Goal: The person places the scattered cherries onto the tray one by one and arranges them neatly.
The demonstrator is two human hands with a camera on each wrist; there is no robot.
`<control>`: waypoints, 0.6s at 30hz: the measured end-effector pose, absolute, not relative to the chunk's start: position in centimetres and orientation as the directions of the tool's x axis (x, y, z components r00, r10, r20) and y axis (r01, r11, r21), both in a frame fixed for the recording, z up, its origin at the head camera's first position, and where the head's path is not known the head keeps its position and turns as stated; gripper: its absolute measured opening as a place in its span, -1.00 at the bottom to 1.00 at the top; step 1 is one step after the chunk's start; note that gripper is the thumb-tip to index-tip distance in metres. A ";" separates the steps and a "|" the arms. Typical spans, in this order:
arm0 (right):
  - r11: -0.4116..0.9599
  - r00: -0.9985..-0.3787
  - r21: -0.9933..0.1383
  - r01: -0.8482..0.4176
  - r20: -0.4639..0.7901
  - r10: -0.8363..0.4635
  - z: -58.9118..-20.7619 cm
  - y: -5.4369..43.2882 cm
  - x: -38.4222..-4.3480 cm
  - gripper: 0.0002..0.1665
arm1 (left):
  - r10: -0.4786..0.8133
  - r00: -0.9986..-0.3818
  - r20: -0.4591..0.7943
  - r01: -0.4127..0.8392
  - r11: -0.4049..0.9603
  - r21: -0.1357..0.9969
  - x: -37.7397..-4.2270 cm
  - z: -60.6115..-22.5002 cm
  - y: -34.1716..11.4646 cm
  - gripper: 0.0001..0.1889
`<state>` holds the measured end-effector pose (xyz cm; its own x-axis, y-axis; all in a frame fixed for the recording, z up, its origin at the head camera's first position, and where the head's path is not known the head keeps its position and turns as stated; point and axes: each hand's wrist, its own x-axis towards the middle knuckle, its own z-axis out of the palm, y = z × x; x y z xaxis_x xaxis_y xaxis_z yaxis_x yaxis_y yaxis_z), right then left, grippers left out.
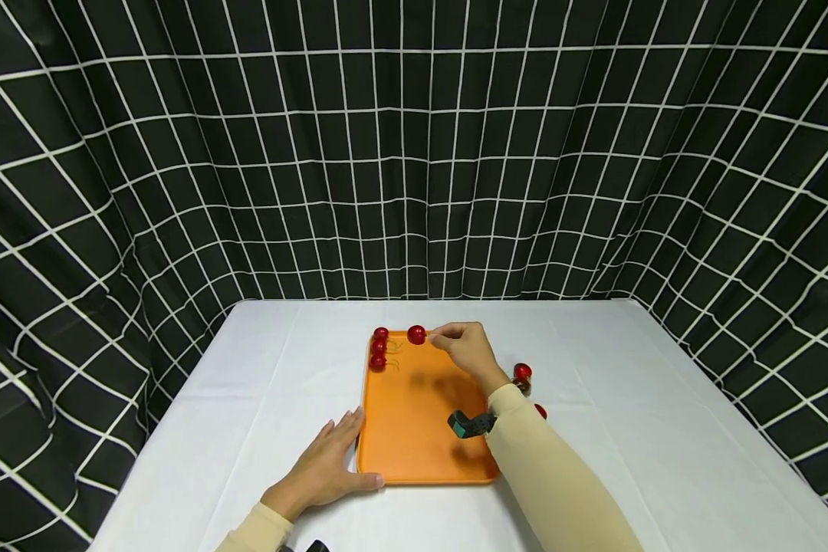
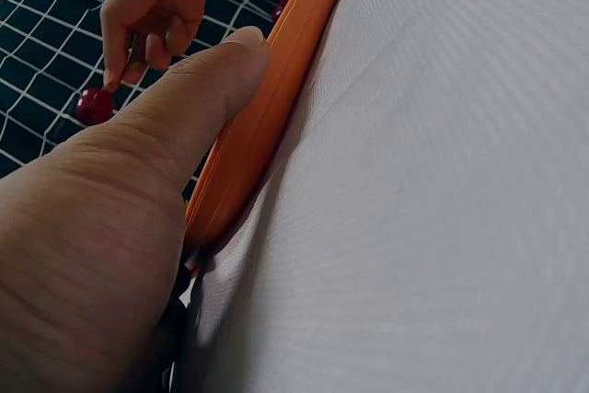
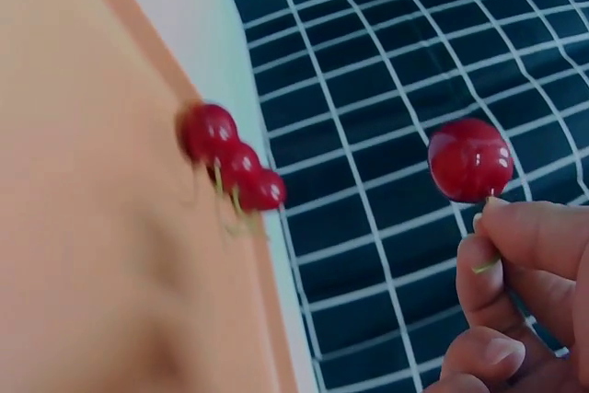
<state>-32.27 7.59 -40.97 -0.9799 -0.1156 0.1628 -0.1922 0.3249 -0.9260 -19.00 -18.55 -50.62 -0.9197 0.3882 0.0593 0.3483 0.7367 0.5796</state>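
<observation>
My right hand (image 1: 465, 349) pinches a red cherry (image 3: 470, 160) by its stem, between thumb and fingertips. The cherry hangs over the far part of an orange tray (image 1: 414, 429). Along the tray's far left edge sit three more cherries (image 1: 378, 346) in a row, their thin stems pointing right. My left hand (image 1: 327, 464) lies at the near left corner of the tray, fingers spread along its side. In the left wrist view the left thumb (image 2: 207, 80) rests against the tray's rim (image 2: 267, 126).
To the right of the tray, partly behind the right forearm, lie several red cherries (image 1: 522, 371) on the white tablecloth (image 1: 635, 429). A black curtain (image 1: 414, 153) with a white grid surrounds the table at the back and sides.
</observation>
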 end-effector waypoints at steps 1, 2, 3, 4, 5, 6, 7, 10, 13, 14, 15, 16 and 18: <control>0.325 -0.980 -0.926 -0.192 0.163 -0.116 -41.1 7.1 -32.3 -0.79 | 0.390 -0.919 0.060 0.350 0.736 0.580 -19.0 -50.6 -18.5 0.24; 0.331 -0.979 -0.923 -0.196 0.165 -0.118 -41.2 6.6 -32.4 -0.80 | 0.391 -0.918 0.061 0.352 0.737 0.577 -19.0 -50.6 -18.5 0.24; 0.337 -0.980 -0.922 -0.192 0.161 -0.118 -41.4 6.2 -32.4 -0.81 | 0.392 -0.918 0.063 0.355 0.740 0.572 -19.0 -50.6 -18.5 0.24; 0.353 -0.980 -0.916 -0.190 0.159 -0.116 -41.5 5.8 -32.5 -0.81 | 0.393 -0.917 0.065 0.358 0.742 0.567 -19.0 -50.7 -18.5 0.24; 0.365 -0.982 -0.913 -0.184 0.152 -0.115 -41.7 5.4 -32.5 -0.81 | 0.392 -0.918 0.067 0.359 0.744 0.564 -19.0 -50.7 -18.6 0.24; 0.377 -0.983 -0.909 -0.177 0.143 -0.117 -41.8 5.1 -32.5 -0.82 | 0.389 -0.919 0.068 0.357 0.746 0.562 -19.0 -50.7 -18.6 0.23; 0.388 -0.984 -0.906 -0.167 0.131 -0.118 -42.0 4.8 -32.5 -0.82 | 0.386 -0.920 0.067 0.355 0.749 0.560 -19.0 -50.7 -18.6 0.24; 0.421 -0.990 -0.899 -0.122 0.082 -0.113 -42.8 3.9 -32.5 -0.84 | 0.382 -0.922 0.061 0.348 0.750 0.562 -19.0 -50.6 -18.6 0.24; 0.436 -0.993 -0.896 -0.082 0.035 -0.114 -43.6 3.1 -32.5 -0.85 | 0.380 -0.923 0.055 0.341 0.746 0.572 -19.0 -50.5 -18.6 0.24; 0.437 -0.993 -0.897 -0.072 0.023 -0.117 -43.9 2.9 -32.5 -0.86 | 0.380 -0.923 0.055 0.340 0.744 0.575 -19.0 -50.5 -18.6 0.24; 0.433 -0.993 -0.899 -0.064 0.013 -0.118 -44.1 2.6 -32.5 -0.87 | 0.380 -0.923 0.054 0.340 0.743 0.576 -19.0 -50.5 -18.6 0.25; 0.430 -0.993 -0.901 -0.057 0.005 -0.121 -44.3 2.4 -32.5 -0.87 | 0.380 -0.923 0.054 0.340 0.744 0.576 -19.0 -50.5 -18.6 0.25; 0.423 -0.991 -0.905 -0.050 -0.007 -0.132 -44.8 2.0 -32.5 -0.88 | 0.379 -0.924 0.054 0.339 0.744 0.576 -19.1 -50.5 -18.7 0.24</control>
